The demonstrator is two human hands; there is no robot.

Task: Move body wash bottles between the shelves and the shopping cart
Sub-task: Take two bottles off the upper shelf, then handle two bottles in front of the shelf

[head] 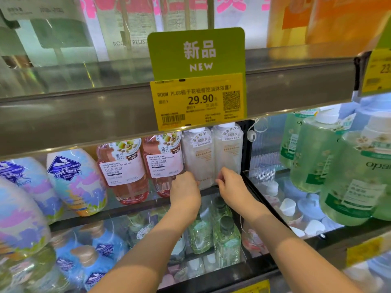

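The store shelf carries pink body wash bottles beside two white body wash bottles. The left hand grips the left white bottle's base; the right hand pinches the lower edge of the right white bottle. A yellow price tag hangs above.

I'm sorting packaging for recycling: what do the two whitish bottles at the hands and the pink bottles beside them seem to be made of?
The whitish bottles look like frosted, translucent plastic: milky walls, matte sheen, white caps. The pink bottles look like clear glossy plastic: tinted liquid shows through, with bright highlights near the base. Their labels look like printed film or paper; I cannot tell which.
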